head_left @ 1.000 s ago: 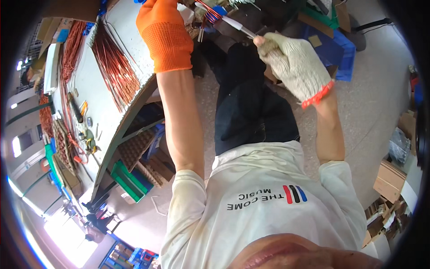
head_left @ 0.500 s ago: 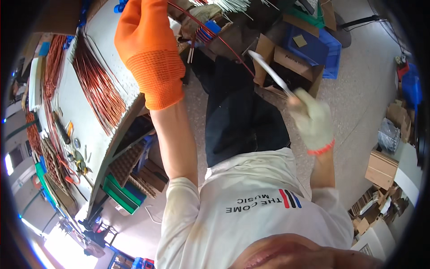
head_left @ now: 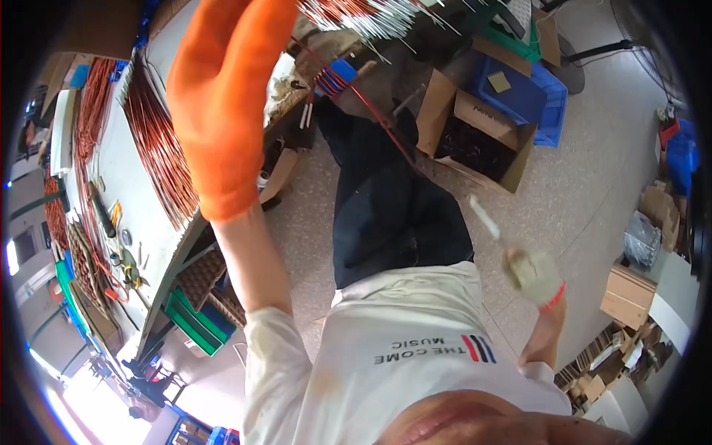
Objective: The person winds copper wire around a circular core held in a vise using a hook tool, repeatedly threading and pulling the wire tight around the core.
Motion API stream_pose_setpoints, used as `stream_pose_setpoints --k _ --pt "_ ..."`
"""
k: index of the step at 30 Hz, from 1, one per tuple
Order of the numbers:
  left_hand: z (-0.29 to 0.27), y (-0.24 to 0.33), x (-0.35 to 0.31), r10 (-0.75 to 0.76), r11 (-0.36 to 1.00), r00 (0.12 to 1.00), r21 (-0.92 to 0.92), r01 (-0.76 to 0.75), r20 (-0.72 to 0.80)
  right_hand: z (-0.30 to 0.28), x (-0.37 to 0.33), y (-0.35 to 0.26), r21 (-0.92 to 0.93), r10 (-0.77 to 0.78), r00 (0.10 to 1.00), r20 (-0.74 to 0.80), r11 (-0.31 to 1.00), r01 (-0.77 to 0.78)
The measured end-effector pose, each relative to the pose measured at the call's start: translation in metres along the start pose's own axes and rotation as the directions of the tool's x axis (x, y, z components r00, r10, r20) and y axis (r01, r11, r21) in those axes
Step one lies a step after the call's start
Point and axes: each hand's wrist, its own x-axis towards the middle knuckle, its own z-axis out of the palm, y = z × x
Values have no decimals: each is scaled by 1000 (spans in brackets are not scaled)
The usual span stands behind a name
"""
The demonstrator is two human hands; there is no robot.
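My left hand (head_left: 215, 111), in an orange glove, reaches over the bench edge at the upper left. Its fingertips run past the top of the picture, so any grip is hidden. My right hand (head_left: 534, 276), in a cream glove with a red cuff, is low on the right, away from the bench. Its fingers are closed on a slim white stick-like tool (head_left: 486, 217), blurred by motion. Beyond my left hand is a pile of red wires with white ends (head_left: 371, 18). A small wire bundle with a blue wrap (head_left: 337, 76) lies near a long, thin red strand (head_left: 382, 122).
On the left, a pale workbench (head_left: 167, 248) carries a fan of copper-red wires (head_left: 159, 148), more wire bundles and hand tools. An open cardboard box (head_left: 486, 119) with dark contents stands on the floor by a blue crate (head_left: 549, 111). A fan stands at far right.
My right hand has swung down and toward me with the white tool, away from the box. My left hand has shifted slightly left and appears larger in view.
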Motion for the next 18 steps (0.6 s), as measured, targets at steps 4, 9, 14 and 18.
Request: stream_pose_setpoints --k 4,9,14,18 --pt "35 18 4 -141 978 980 -173 116 -140 26 56 -77 -384 -518 789 -331 838 389" --pt "34 -19 -5 -208 959 957 -235 159 -203 64 90 -194 -660 -822 497 -278 539 523" --pt "51 -18 -13 -238 971 928 -77 225 -287 63 129 -170 629 -612 788 75 642 439" --pt "14 -6 -27 123 962 969 266 -63 -215 47 75 -126 649 -379 845 377 759 51"
